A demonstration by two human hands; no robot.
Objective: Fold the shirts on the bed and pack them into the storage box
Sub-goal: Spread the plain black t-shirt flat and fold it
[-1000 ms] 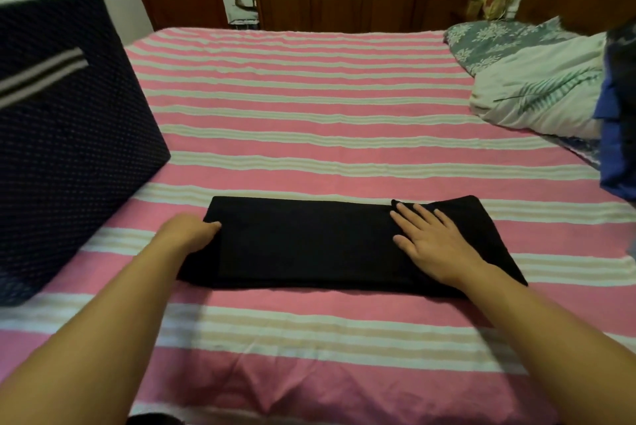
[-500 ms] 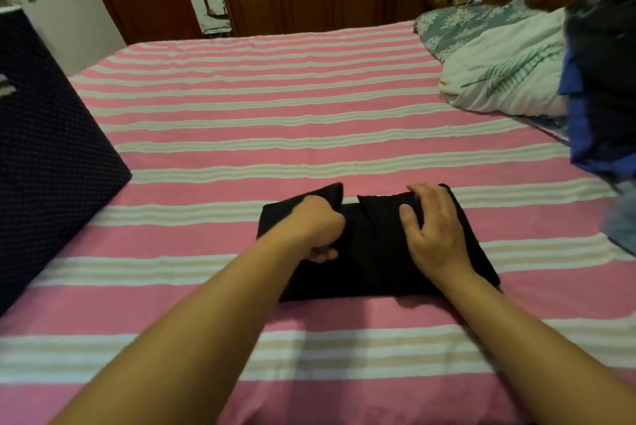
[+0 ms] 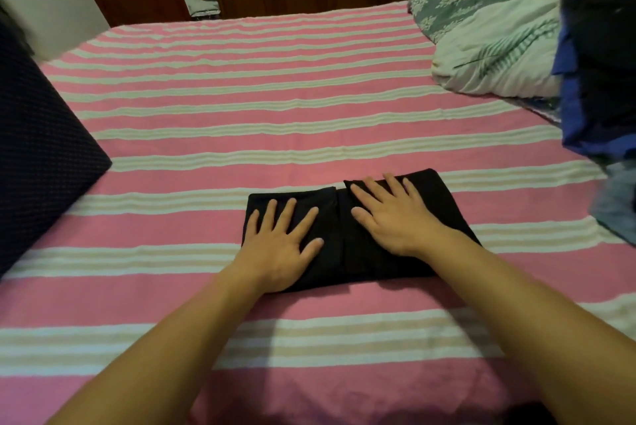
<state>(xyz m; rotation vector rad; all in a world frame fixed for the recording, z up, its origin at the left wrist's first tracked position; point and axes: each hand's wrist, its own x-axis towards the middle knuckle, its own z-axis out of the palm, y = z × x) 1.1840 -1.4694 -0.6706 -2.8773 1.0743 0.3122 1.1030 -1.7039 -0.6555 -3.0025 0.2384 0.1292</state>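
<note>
The left hand [image 3: 282, 245] and right hand [image 3: 392, 214] lie flat, fingers spread, pressing side by side on the folded black shirt [image 3: 339, 235]; the shirt rests on the pink striped bed [image 3: 275, 108]; the dark storage box [image 3: 41, 156] stands well to the left; a pile of blue clothes [image 3: 599, 80] sits far right.

No legible text or labels anywhere.

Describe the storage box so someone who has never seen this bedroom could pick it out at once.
Start from the bed's pink and white striped sheet. At its left edge stands the storage box, a tall dark navy fabric block with a fine pale dot pattern and one corner pointing toward the folded black shirt. Unlike the loose clothes pile on the right, it is flat-sided and rigid.
</note>
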